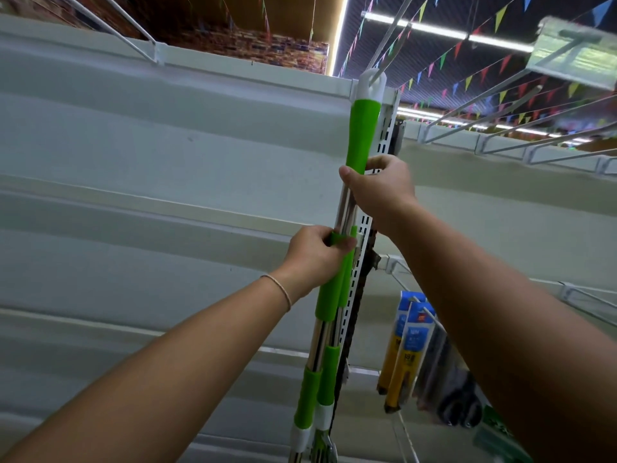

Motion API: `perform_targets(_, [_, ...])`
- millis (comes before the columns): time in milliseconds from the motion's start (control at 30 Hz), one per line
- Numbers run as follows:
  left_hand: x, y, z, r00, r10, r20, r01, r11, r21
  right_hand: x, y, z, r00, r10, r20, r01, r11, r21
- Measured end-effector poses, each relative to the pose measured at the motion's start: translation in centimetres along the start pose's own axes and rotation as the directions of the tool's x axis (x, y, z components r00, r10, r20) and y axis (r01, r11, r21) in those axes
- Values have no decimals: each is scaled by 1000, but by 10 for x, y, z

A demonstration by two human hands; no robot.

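Green-sleeved steel mop pole, its white cap looped on the wire hook, should be light, stiff and slick on bare metal, so my right hand clasps the sleeve's foot while my left hand pinches the green collar.

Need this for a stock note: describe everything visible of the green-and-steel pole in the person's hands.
The pole is a shiny steel tube with a long bright-green plastic grip on top, ending in a white cap with a hanging loop, apparently threaded on a wire hook. Shorter green sleeves sit lower down. It hangs near upright before a slotted shelf upright. The right hand grips the grip's lower end; the left hand holds a green collar below.
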State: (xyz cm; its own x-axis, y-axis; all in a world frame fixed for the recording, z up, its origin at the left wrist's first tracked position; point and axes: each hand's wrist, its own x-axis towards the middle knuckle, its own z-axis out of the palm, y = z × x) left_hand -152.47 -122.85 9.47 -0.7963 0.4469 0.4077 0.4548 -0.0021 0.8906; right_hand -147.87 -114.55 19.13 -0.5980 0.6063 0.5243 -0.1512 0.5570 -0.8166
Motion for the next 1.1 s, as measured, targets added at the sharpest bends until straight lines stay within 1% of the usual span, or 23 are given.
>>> perform_targets(133, [-1, 0, -1, 1000, -7, 8, 7, 1000, -4, -3, -2, 0, 1000, 9, -1, -9, 1000, -14])
perform_targets(333, [1, 6, -5, 998, -60, 11, 60, 998, -8, -10, -4, 0, 999, -1, -38, -3, 996, -92])
perform_targets(367, [1, 7, -6, 999, -47, -5, 47, 998, 34, -12, -3, 0, 999, -1, -42, -4, 994, -108])
perform_targets(400, [0, 8, -7, 1000, -13, -18, 15, 991, 131, -15, -2, -1, 999, 0, -42, -6, 993, -120])
perform_targets(467, [-7, 14, -12, 997, 75, -27, -60, 927, 371, -23, 2, -4, 1000, 8, -27, -12, 989, -150])
perform_targets(500, [-10, 16, -14, 995, 100, -16, -83, 893, 442, -28, 5, -7, 1000, 6, -19, -9, 983, -182])
perform_targets(567, [-18, 20, -18, 992, 129, 7, -113, 840, 531, -36, 10, -15, 1000, -28, -8, 25, 967, -252])
perform_targets(600, [-22, 22, -19, 987, 162, -1, -130, 797, 589, -39, 12, -20, 999, -53, -2, 51, 958, -281])
perform_targets(667, [-30, 28, -19, 959, 284, -20, -192, 695, 693, -44, 14, -36, 995, -97, 7, 94, 941, -326])
perform_targets(700, [-34, 32, -16, 939, 344, -18, -229, 663, 713, -46, 15, -45, 994, -108, 4, 103, 934, -342])
perform_targets(767, [-43, 45, -7, 912, 409, 3, -296, 654, 696, -48, 16, -68, 992, -124, -7, 113, 923, -368])
perform_targets(900, [-60, 74, 31, 880, 471, 53, -401, 682, 612, -57, 24, -129, 989, -144, -42, 116, 908, -402])
perform_targets(1033, [-84, 102, 91, 873, 479, 94, -454, 726, 517, -75, 41, -205, 975, -196, -104, 128, 879, -459])
perform_targets(1100, [-98, 115, 126, 853, 506, 127, -499, 720, 483, -85, 53, -247, 966, -218, -136, 126, 863, -489])
